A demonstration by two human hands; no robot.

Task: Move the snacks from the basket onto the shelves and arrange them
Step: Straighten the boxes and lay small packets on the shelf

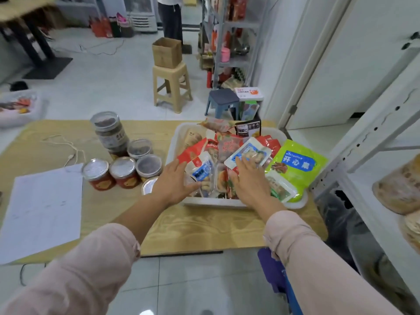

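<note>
Sleeves (91,269) nearest; both hands in the snack basket (227,203).
Left hand (175,180), fingers spread, touches blue-white packet (202,170) at basket's 8 o'clock; right hand (248,185) rests flat on peanut packet (250,153), centre. Basket at table's (204,228) 3 o'clock; jars (123,170) at its 9.

Beige stool (171,87), blue stool (223,98) on tiled floor (113,83).

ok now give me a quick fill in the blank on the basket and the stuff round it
The white plastic basket of snack packets stands on a light ___ table.
The round red-labelled jars stand to its ___.
The right hand touches a clear packet with a ___-and-white label.
The large ___ snack bag lies at the basket's right edge.
Missing: wooden; left; blue; green
</note>
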